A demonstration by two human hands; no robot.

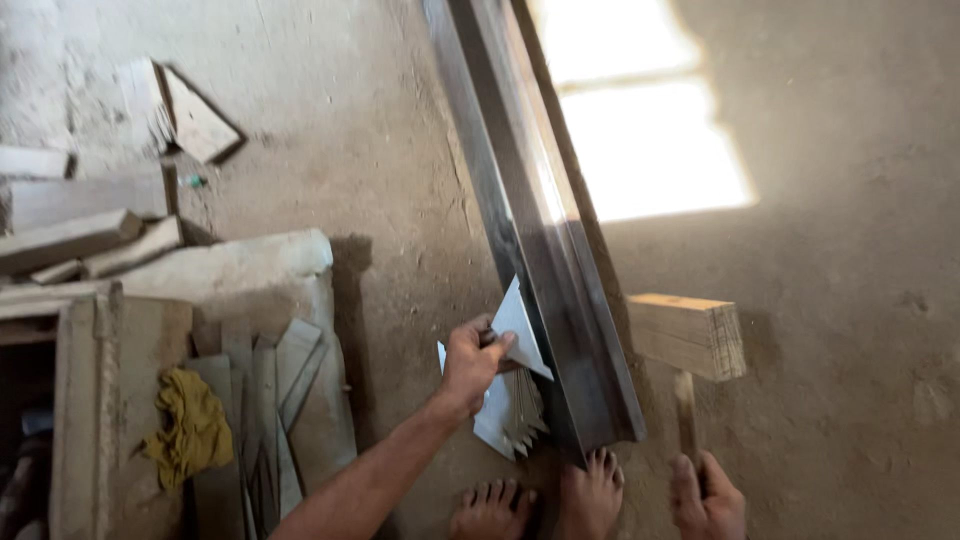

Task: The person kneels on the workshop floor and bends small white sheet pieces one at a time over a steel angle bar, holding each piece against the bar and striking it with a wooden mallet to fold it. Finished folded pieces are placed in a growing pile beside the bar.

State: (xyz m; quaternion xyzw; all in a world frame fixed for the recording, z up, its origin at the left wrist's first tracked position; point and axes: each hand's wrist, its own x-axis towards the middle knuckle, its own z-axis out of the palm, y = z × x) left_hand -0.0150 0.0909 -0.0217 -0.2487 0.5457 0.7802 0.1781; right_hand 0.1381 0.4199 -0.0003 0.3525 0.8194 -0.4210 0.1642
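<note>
Yellow rag: lies crumpled on the grey strips at the far left, dropped there out of the way of the work.
Wood offcuts: stacked loosely at upper left beside a pale stone slab, clear of the working spot.
Left hand: fingers closed around a fanned bunch of thin sheet-metal triangles; one triangle is pinched at the top, its point pressed against the side of the beam, likely so it sits steady against the metal.
Steel beam: a long dark angle section running from the top of the view down to the feet; one bare foot rests against its near end, apparently bracing it on the dirt floor.
Wooden mallet: block head upright just right of the beam, handle running down to the right hand.
Right hand: fingers wrapped on the mallet handle at the bottom edge, holding the head level with the triangle.
Sunlight patch: bright on the floor behind the beam.
</note>
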